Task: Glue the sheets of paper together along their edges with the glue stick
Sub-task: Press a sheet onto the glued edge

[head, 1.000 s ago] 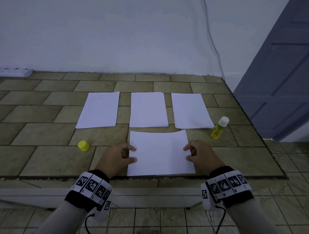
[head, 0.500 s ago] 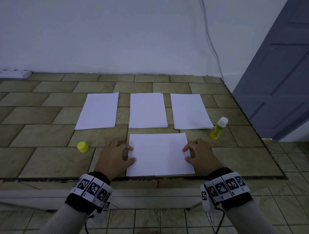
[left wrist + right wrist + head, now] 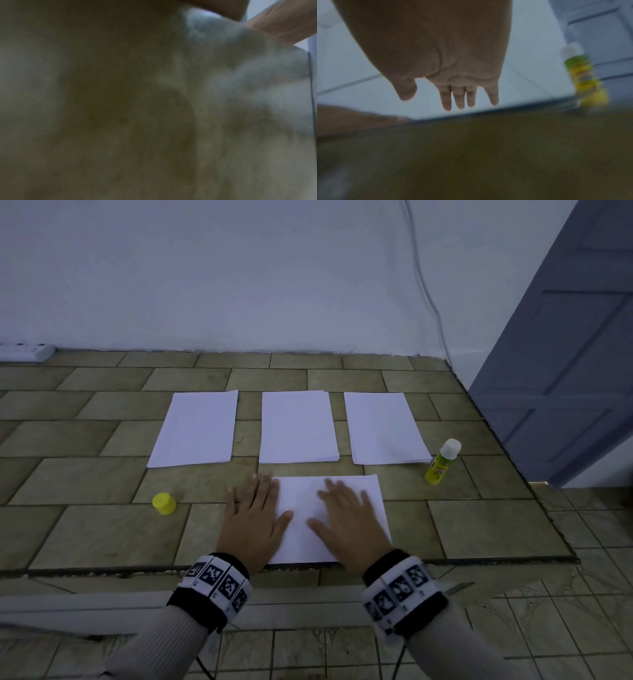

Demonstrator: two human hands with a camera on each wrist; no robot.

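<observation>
Both hands flat, fingers straight, holding nothing: left hand (image 3: 251, 520) on left edge of near sheets (image 3: 346, 491), right hand (image 3: 349, 517) on top. Uncapped glue stick (image 3: 442, 462) upright on desk (image 3: 85, 481), beyond-right of right hand, nearer it; yellow body, white tip.

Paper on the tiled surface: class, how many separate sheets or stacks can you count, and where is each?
4: left stack, middle stack, right stack in a far row; one near sheet under both hands. Stacked sheets cannot be counted.
</observation>
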